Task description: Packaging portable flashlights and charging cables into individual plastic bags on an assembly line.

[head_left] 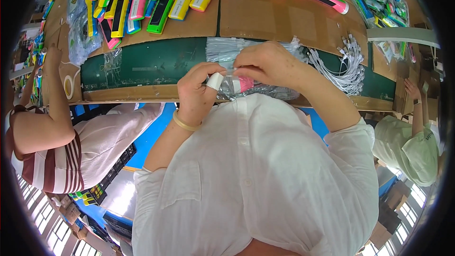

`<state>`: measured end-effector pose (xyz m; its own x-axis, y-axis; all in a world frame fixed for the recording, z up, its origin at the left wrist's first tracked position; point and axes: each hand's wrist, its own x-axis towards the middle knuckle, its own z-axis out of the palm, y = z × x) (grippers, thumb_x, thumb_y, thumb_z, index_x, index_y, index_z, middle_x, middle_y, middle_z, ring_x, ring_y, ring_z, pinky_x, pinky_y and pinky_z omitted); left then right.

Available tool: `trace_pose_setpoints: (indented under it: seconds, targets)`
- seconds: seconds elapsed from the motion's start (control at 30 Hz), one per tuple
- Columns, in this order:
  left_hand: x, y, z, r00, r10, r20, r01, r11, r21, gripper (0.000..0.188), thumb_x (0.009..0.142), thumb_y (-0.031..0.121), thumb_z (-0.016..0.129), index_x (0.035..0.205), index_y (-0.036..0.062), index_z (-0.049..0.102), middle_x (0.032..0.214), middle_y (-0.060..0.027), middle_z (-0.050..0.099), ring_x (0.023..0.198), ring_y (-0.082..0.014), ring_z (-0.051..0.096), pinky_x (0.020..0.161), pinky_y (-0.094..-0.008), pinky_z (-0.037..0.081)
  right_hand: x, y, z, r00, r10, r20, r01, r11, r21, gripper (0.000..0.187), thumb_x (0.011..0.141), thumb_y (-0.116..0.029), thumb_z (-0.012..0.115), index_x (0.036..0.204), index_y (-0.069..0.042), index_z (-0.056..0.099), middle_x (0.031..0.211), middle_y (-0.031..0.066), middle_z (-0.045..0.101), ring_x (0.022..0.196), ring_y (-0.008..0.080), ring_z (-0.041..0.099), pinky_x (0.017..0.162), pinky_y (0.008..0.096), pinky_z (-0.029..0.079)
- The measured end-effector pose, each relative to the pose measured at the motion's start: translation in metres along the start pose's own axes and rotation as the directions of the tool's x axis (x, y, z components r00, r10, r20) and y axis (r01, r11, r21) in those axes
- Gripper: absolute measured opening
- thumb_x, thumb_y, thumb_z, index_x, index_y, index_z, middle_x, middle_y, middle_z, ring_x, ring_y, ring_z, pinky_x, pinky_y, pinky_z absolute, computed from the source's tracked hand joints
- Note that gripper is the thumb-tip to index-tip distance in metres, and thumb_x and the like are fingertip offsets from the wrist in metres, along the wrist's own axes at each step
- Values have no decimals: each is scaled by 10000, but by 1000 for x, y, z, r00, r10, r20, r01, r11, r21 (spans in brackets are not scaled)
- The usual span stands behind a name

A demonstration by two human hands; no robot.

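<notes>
In front of my chest, both hands meet at a clear plastic bag (233, 84) with a pink-and-white thing (245, 84) showing through it. My left hand (195, 90) is closed, its fingers pinching the left side of the bag; white tape (215, 81) wraps one digit. Coming in from the right, my right hand (268, 64) has its thumb and fingers pressed together at the bag's upper edge. The pink thing's full shape is hidden. Just beyond the hands lies a stack of clear plastic bags (218, 51), and more plastic lies beneath them.
Many colourful flashlights (165, 7) are piled on cardboard (284, 21) at the far side. White cables (342, 68) lie bundled to the right over a green surface (151, 64). A tape roll (69, 86) is at the left. Co-workers sit on both sides.
</notes>
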<state>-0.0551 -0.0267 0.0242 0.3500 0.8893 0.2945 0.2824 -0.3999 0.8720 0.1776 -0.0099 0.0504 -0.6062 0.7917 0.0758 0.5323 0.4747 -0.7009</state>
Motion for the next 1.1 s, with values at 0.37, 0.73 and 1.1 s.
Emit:
trace_pose_setpoints:
  seconds: [0.37,0.73,1.1]
  targets:
    - [23,-19,1,955,-239,-177,181,940,-288,458,946,36,689,1358,-11,495,1294,-108,580,1163,-178,566,991,-293,457,-64,29,-28,898,437,54,-382,712,589,122,1008,-102,622,1033,16,613,1049,52,654,781,82,605,660,251,510]
    - [67,51,28,941,-296,163,324,654,-684,511,1044,224,586,1461,-31,437,1281,-82,625,1121,-123,596,968,-272,479,-35,-34,3,810,296,-507,278,567,775,80,975,12,607,1047,33,577,1208,96,514,964,158,688,768,285,593]
    - [108,95,5,846,-229,482,522,540,-660,566,1025,388,602,1367,-59,543,1194,-92,680,1023,-131,654,900,-272,522,-39,-61,-6,761,305,-573,445,397,803,96,957,25,637,1038,46,588,1142,96,492,1024,189,679,861,325,617]
